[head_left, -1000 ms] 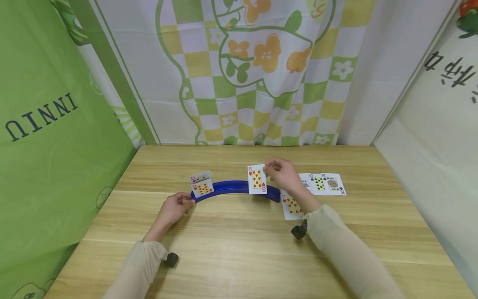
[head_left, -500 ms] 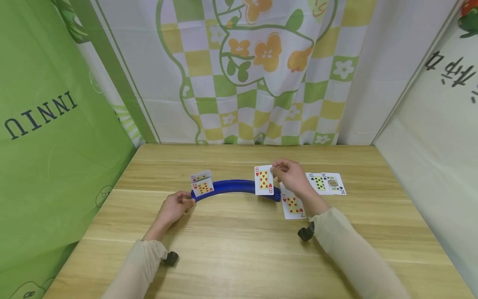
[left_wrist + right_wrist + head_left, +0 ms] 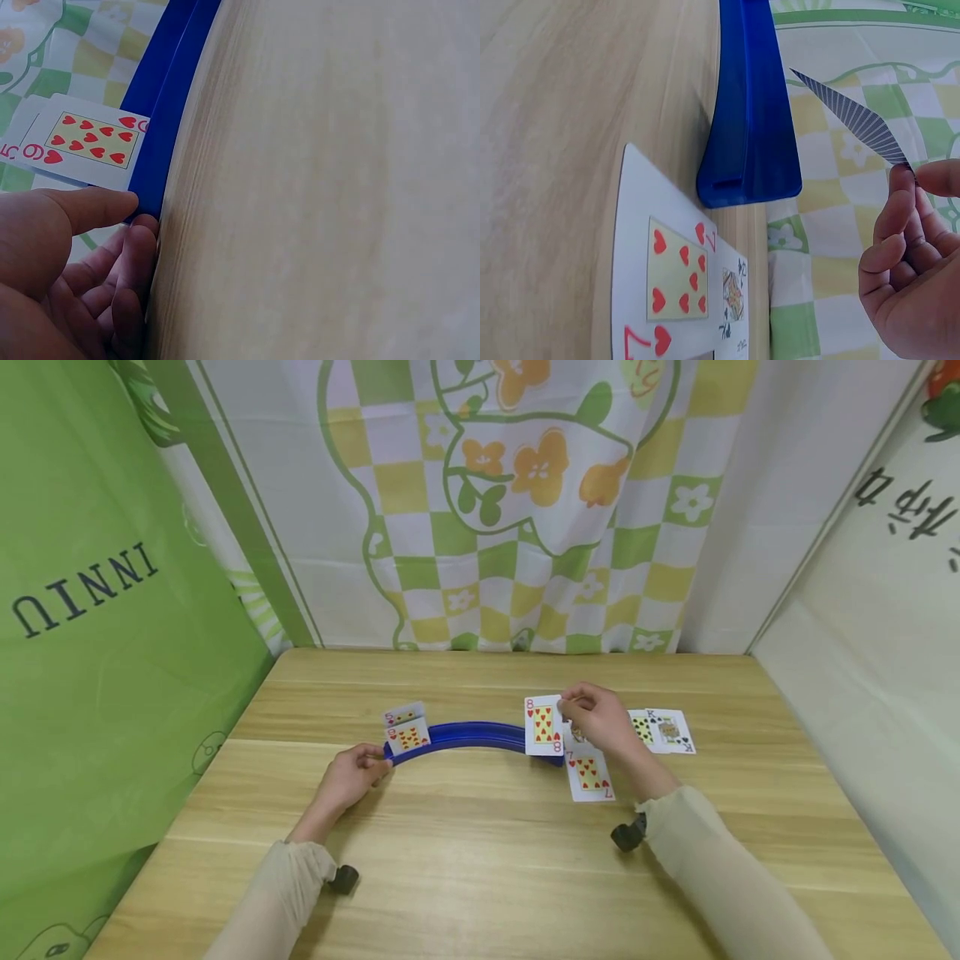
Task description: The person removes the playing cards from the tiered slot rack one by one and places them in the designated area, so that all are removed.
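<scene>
My left hand (image 3: 352, 783) pinches the left end of a curved blue card holder (image 3: 472, 735) between thumb and fingers. Near that end, a nine of hearts (image 3: 94, 139) stands in the slot, with a red five (image 3: 403, 715) mostly covered behind it. Over the holder's right end, my right hand (image 3: 600, 718) pinches the right edge of an eight of hearts (image 3: 543, 725), its face towards the head camera. In the right wrist view this card's patterned back shows, apart from the holder. A seven of hearts (image 3: 590, 777) lies just right of the holder.
A black face card (image 3: 733, 292) lies partly covered by the seven. Further right lie a partly hidden spotted card (image 3: 642, 730) and a black king (image 3: 669, 732). A patterned curtain (image 3: 525, 568) hangs behind the wooden table (image 3: 480, 877), with a green cloth (image 3: 112, 693) on the left.
My right hand has moved to the right with the eight of hearts, from over the holder's right half to its right end. The left hand stays on the holder's left end.
</scene>
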Demonstrator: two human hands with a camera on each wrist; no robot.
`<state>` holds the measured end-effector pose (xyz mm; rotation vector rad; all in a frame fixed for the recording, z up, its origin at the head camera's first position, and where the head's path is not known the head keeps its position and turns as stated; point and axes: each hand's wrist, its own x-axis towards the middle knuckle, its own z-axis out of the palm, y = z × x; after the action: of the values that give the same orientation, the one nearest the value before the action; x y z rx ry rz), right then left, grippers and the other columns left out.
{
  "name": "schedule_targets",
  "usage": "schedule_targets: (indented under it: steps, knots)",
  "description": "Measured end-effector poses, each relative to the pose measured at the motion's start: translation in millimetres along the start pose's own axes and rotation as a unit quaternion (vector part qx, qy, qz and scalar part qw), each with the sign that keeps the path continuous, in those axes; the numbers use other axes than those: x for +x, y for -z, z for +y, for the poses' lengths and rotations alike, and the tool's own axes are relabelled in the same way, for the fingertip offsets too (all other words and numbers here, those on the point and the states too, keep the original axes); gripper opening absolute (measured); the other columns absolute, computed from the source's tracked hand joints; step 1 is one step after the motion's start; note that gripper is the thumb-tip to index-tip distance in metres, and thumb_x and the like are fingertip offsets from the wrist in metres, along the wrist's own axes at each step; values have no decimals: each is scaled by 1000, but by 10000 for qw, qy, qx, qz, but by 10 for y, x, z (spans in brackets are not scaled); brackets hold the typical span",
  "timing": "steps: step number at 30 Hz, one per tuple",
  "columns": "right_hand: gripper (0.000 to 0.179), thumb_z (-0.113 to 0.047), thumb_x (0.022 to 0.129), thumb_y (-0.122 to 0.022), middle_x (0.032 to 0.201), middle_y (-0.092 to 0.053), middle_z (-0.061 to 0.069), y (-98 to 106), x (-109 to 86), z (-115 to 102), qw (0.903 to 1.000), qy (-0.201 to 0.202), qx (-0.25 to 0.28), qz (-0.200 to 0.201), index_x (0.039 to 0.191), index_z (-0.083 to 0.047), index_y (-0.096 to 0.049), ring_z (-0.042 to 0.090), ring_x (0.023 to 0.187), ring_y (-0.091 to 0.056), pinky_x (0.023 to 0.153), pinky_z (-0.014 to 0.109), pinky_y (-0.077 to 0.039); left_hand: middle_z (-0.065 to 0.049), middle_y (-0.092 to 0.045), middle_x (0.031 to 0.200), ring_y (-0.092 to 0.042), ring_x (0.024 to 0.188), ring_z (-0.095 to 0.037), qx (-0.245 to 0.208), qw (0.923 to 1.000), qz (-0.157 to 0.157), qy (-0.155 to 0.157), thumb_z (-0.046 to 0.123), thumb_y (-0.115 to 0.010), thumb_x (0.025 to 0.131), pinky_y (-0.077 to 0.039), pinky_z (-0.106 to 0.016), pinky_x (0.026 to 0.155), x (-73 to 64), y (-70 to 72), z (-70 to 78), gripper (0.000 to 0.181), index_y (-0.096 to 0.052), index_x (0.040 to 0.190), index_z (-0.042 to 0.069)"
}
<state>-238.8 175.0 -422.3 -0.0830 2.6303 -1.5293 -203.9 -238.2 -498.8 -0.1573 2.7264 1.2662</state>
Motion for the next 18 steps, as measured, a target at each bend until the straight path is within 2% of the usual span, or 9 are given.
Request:
schedule_targets:
  steps: [4,11,18]
  knots:
    - [28,-32,99,-59,100,-72,12,45,-25,38,10000,-28,-29,66,116,-11,-64,38,90,-64,64,30,-47,-7,-71,89,-63,72,-14,-23,10000,-9,11,29,-67,95,-45,-28,62,-4,0,0,37,-64,123,5]
    - [29,-30,99,-59,103,-72,14,128,-56,114,9999,-65,-62,119,118,-8,-63,36,92,-66,76,38,-52,-7,-72,90,-63,72,-14,-32,10000,-7,17,28,-67,95,-45,-28,62,-5,-2,-6,37,-63,124,5]
    - [32,-32,100,-57,103,-73,14,215,-103,175,9994,-69,-292,170,119,-8,-63,33,89,-65,70,30,-49,-6,-71,88,-62,71,-14,23,10000,-2,5,29,-67,95,-43,-28,59,-18,2,3,38,-64,124,5]
